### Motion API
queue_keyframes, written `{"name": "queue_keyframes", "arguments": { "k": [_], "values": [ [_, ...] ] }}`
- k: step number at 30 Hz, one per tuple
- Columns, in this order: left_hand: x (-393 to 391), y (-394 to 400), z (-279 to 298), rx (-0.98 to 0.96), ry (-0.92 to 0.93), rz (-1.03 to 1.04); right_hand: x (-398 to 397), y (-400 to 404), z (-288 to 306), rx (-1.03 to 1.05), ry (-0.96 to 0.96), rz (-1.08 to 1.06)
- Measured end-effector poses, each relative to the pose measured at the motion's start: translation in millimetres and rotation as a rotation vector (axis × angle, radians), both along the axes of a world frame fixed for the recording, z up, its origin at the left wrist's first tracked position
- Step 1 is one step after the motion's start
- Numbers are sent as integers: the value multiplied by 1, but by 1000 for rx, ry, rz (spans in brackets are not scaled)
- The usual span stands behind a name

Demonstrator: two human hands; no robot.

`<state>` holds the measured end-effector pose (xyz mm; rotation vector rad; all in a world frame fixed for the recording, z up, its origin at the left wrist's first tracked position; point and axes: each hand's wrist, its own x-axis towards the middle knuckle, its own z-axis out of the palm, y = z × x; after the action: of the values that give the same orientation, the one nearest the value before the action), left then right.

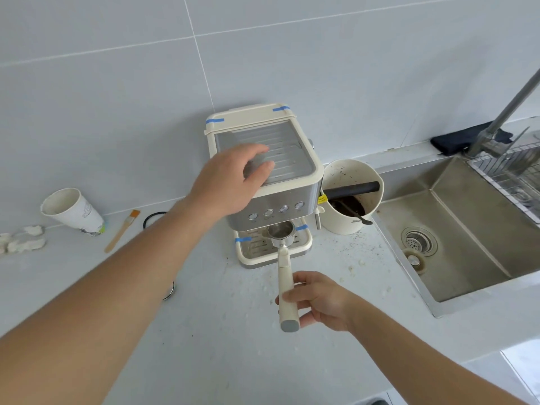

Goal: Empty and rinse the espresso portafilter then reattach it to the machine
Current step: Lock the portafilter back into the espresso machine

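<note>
A cream and steel espresso machine (287, 182) stands against the tiled wall. My left hand (230, 182) rests flat on its ribbed top, fingers spread. The portafilter (282, 238) has a steel basket and a long cream handle. Its basket sits just below the machine's front, over the drip tray (304, 247), and looks empty. My right hand (315, 299) grips the handle near its grey end, which points toward me.
A cream knock box (350, 171) with coffee grounds and a black bar stands right of the machine. A steel sink (455, 229) with a tap (502, 118) and a wire rack lies at the right. At the left are a paper cup (73, 211), a brush (122, 230) and a black ring. Crumbs litter the counter.
</note>
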<state>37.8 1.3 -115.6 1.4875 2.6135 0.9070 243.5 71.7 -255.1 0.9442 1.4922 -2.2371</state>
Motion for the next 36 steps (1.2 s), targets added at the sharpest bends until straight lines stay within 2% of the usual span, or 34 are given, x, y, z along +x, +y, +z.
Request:
{"name": "queue_keyframes", "arguments": {
  "k": [4,8,21,36],
  "values": [
    [-16,21,-6,-119,-26,-104,-7,4,-1,-33,0,-21],
    [-21,30,-11,-207,17,-107,-16,7,-2,-68,20,-42],
    [-19,30,-10,-122,-7,-60,-37,15,-2,-138,111,-92],
    [-19,31,-10,-143,-30,-24,-68,15,1,-127,147,-131]
  ]
}}
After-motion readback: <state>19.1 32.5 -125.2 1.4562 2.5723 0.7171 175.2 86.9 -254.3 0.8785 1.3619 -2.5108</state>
